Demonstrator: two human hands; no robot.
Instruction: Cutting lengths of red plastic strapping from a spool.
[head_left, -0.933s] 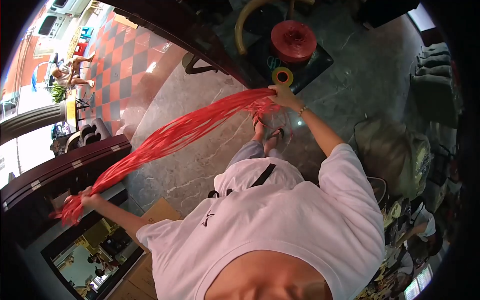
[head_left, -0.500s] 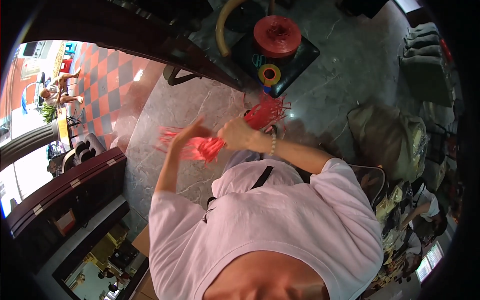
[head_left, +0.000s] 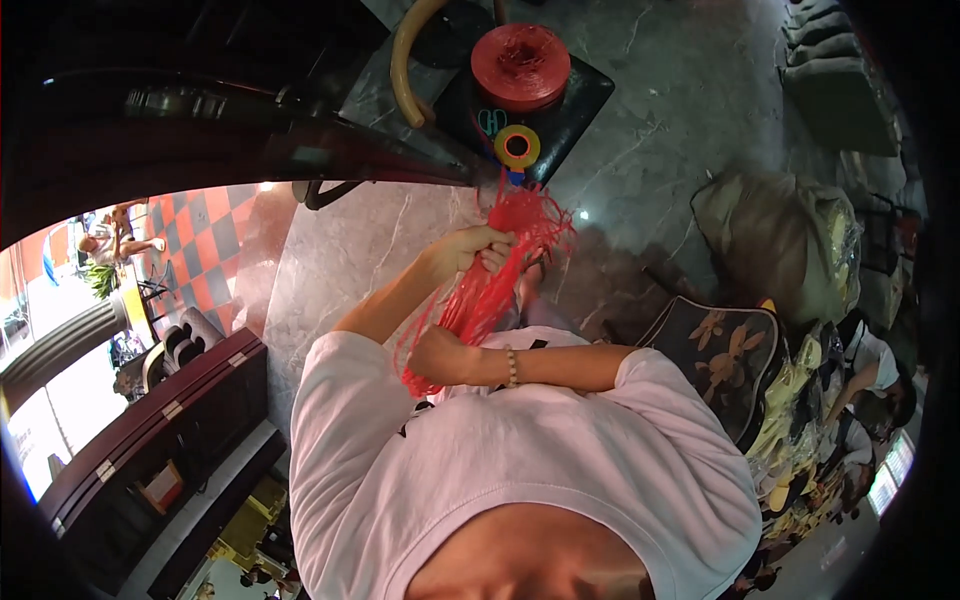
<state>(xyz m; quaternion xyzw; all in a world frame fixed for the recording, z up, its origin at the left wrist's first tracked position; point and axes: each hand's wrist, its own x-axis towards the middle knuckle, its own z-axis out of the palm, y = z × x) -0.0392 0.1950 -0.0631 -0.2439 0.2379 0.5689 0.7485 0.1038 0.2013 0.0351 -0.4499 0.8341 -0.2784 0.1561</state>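
Note:
A bundle of thin red plastic strands (head_left: 480, 295) hangs in front of my chest, its loose ends fraying out at the top. My left hand (head_left: 472, 250) is closed around the upper part, knuckles and fingers wrapped over the strands. Lower down and nearer my body, my right hand (head_left: 443, 357) grips the other end; a beaded bracelet is on that wrist. Its fingers are mostly hidden behind the back of the hand. Some strands loop out to the left of the right hand.
Ahead, a black stool (head_left: 580, 95) bears a big red spool of plastic twine (head_left: 520, 65), teal-handled scissors (head_left: 491, 122) and a yellow tape roll (head_left: 518, 147). Right of me are a patterned cushioned chair (head_left: 712, 350) and a covered pile (head_left: 770, 250). Dark wooden furniture (head_left: 180, 420) stands left.
The bundle has swung from lying sideways to running toward my body. My left hand has moved forward and right and closed on it; my right hand has come back toward my chest.

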